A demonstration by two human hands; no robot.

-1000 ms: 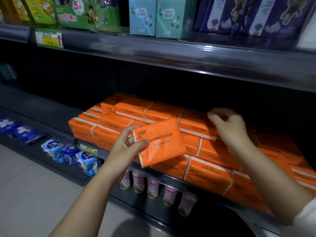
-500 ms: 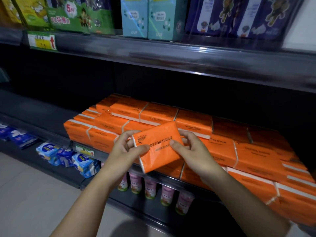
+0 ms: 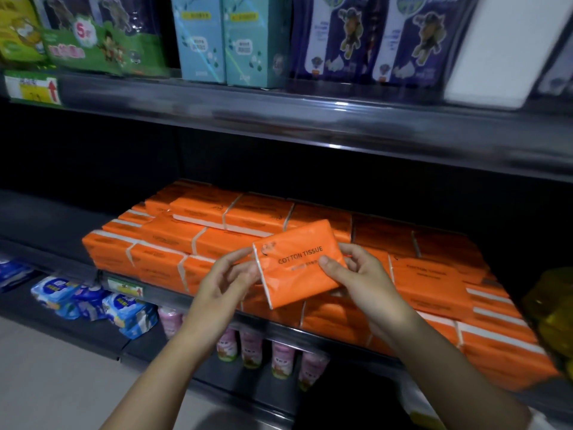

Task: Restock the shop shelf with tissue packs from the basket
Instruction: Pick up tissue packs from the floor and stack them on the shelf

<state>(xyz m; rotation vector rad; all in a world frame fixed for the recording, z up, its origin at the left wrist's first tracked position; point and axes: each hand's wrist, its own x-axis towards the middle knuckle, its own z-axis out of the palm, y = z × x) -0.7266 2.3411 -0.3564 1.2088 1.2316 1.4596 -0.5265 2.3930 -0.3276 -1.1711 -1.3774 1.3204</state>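
Right hand [image 3: 369,280] back on tissue pack [image 3: 297,268]

One wide-angle camera on my head faces forward and slightly down, near the shop shelf [image 3: 273,328], which slopes down to the right across the frame.

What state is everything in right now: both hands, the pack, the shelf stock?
Held tissue pack: off the shelf, tilted, gripped at both ends.
Left hand: pinches the pack's left edge.
Right hand: pinches its right end, thumb on front.
Stacked tissue packs: lying flat in layers on the shelf.
Pink bottles: upright on the lower shelf.
Blue packs: lying loosely on the lower shelf.
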